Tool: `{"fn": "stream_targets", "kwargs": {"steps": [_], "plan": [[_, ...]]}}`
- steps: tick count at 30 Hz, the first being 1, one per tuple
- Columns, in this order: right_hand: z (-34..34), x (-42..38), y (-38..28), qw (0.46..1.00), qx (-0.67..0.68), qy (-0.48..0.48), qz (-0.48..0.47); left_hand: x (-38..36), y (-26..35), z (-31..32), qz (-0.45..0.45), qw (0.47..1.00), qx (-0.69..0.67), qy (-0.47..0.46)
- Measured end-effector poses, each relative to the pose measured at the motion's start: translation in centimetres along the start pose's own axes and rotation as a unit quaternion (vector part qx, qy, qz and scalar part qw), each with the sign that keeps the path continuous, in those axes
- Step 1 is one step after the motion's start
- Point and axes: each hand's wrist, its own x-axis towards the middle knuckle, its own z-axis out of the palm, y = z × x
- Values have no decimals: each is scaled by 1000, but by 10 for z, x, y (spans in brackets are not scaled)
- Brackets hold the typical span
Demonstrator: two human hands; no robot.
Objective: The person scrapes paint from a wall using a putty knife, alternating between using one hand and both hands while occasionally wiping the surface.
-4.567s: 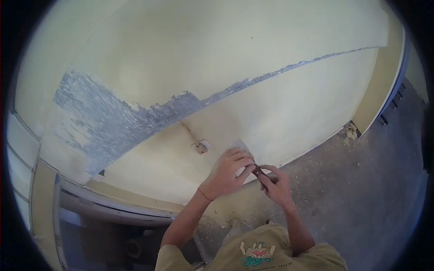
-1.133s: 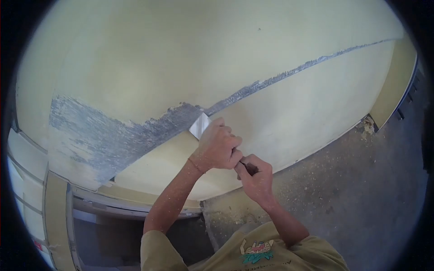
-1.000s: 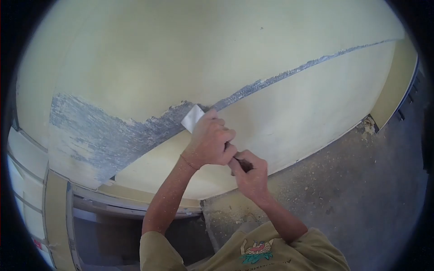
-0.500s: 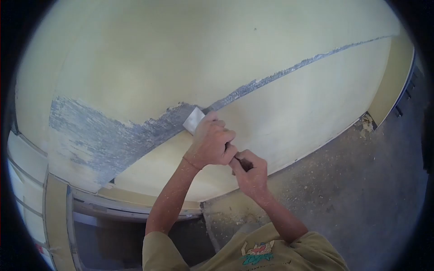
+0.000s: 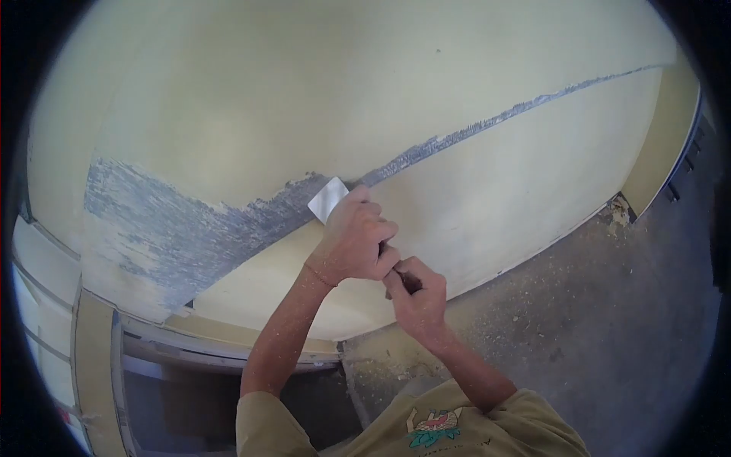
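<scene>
A scraper with a wide, shiny metal blade (image 5: 327, 199) rests against the wall, where the bare grey strip (image 5: 263, 221) narrows. My left hand (image 5: 354, 238) is closed round the scraper just behind the blade, its fingers hiding most of the handle. Lower and to the right, my right hand (image 5: 420, 298) is closed on the handle's end, touching or nearly touching the left. Cream coating (image 5: 251, 91) covers the wall above the rough grey strip. Below the strip the wall (image 5: 472, 206) is smooth and pale.
Concrete floor (image 5: 548, 320) at the lower right carries scattered flakes and dust. A doorway-like opening (image 5: 190, 396) with a pale frame lies at the lower left. On the far right the wall meets a corner with a dark-edged panel (image 5: 670, 145).
The scraper and both hands stay almost in place, with the blade still at the same part of the strip. My right hand shifts slightly left, and the view tilts a little.
</scene>
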Motion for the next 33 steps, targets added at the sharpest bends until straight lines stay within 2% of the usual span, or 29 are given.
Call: {"fn": "stream_targets", "kwargs": {"steps": [2,3,5,7,8,10,11,13,16,18,20,22,23,25,26,27,28,30,31,33], "plan": [[-1,-5,-5,1000,3,-4,1,2,7,9,16,999,-11,27],[-3,-5,-6,1000,6,-6,18,5,13,9,3,999,3,-41],[-4,0,-11,999,7,-9,38,5,0,-14,-6,1000,14,-21],[6,7,-15,998,-40,-22,-35,5,3,-20,-20,1000,17,-2],[2,2,-14,998,-39,-23,-32,3,6,-12,-23,1000,15,-4],[-8,-4,-13,999,12,-18,36,7,8,3,19,999,-28,24],[-4,-1,-12,999,9,-19,32,6,7,4,17,999,-3,-42],[5,8,-13,999,-23,-14,-20,7,2,-18,-4,999,9,-31],[2,5,-14,1000,-2,-16,-2,4,6,-13,-22,1000,17,1],[-3,2,-20,1000,4,-17,22,9,9,-1,8,999,11,-38],[-3,4,-21,999,4,-19,50,7,-1,-5,24,1000,-14,-11],[9,8,-16,999,-10,-8,-31,6,0,-23,-23,999,25,-13],[5,5,-17,1000,-7,-9,-28,2,-2,-10,-18,999,13,37],[-10,2,-22,998,-20,-40,42,2,0,-2,-6,1000,5,3],[-3,7,-21,998,-22,-41,38,3,0,0,4,1000,-4,-26],[8,11,-17,999,-24,-30,-19,3,-9,-12,-18,1000,-1,17],[12,12,-15,997,-27,-21,-73,5,-6,-14,-19,1000,-4,18],[-1,10,-18,998,-32,-25,-47,5,-1,-18,-23,999,35,26],[-1,6,-19,999,-34,-22,-20,7,3,-13,-18,999,-23,20],[5,12,-16,998,-34,-25,-42,5,-6,-13,-9,1000,-7,26]]}}
